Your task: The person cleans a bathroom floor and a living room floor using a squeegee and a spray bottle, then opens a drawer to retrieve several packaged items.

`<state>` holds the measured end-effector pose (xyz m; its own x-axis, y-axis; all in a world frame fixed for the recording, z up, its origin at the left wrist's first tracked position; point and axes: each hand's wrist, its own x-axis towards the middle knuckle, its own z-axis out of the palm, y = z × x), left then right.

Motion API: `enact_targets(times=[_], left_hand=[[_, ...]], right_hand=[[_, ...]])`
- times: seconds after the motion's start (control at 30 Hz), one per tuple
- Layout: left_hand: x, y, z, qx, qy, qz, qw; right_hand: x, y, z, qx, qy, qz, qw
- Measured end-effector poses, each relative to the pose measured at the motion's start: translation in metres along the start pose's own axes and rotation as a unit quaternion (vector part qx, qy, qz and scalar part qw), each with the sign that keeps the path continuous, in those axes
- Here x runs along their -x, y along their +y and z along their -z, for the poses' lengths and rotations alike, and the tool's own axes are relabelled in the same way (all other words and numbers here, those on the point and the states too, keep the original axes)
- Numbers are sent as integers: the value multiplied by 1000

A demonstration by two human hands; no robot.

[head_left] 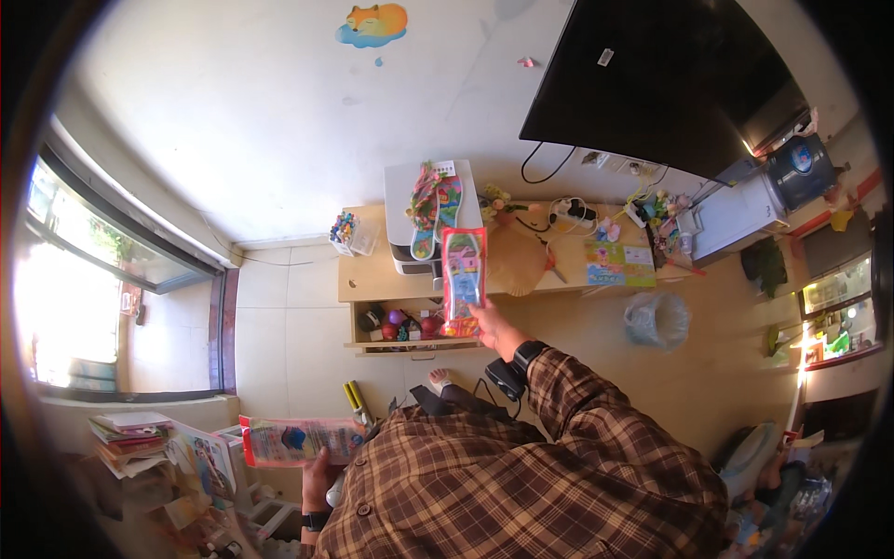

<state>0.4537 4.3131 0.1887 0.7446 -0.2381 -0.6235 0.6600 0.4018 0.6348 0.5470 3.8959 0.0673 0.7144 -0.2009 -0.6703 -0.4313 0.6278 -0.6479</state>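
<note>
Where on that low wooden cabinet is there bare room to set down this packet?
Bare wood shows on the cabinet top between the small toy tub and the white printer. Right of the round fan, cables, booklet and trinkets crowd it. The right hand holds the packet.

Black screen (652, 84) on wall; wooden cabinet (372, 279) below; clear plastic bag (657, 320) on floor; book stack (130, 433) lower left.

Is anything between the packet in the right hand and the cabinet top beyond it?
Nothing visible. The right hand holds the red-edged packet up in open air, overlapping the wooden cabinet edge, beside the white printer. The left hand holds another packet apart.
</note>
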Motion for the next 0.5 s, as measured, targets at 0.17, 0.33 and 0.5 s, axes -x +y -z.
enact_targets(times=[0.17, 0.33, 0.5], left_hand=[[-12, 2, -33, -130, 5, -43, 991], [-4, 1, -20, -228, 31, 9, 973], [-2, 5, -42, -355, 52, 0, 933]], right_hand=[[-72, 10, 66, 140, -92, 273, 947], [-66, -28, 41, -46, 16, 21, 999], [-79, -31, 47, -9, 34, 122, 992]])
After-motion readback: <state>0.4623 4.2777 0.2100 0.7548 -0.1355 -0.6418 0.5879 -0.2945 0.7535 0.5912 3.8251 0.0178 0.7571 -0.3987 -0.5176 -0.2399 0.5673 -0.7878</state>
